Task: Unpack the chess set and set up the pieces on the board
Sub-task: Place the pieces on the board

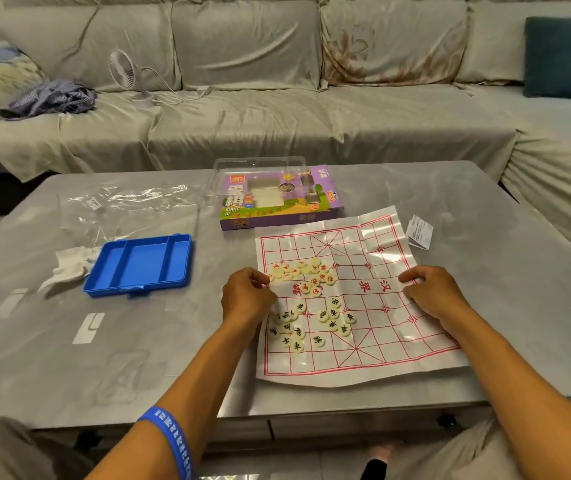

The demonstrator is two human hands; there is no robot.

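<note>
A white paper board [374, 344] with red grid lines lies on the grey table, creased from folding. Several cream discs with red characters [306, 273] sit heaped on its left middle. Below them, several discs with black characters [311, 323] lie scattered. My left hand [247, 294] is at the board's left edge, fingers curled, pinching the paper beside the red pile. My right hand [431, 292] is at the right edge, its curled fingers holding the paper there. The empty blue piece tray [138, 263] lies open to the left of the board.
The purple game box [277, 202] with a clear plastic lid stands behind the board. Clear wrapping [128, 202] and a crumpled white tissue [69, 268] lie at the left. A folded leaflet [419, 232] lies at the right. A covered sofa with a small fan stands beyond the table [519, 289].
</note>
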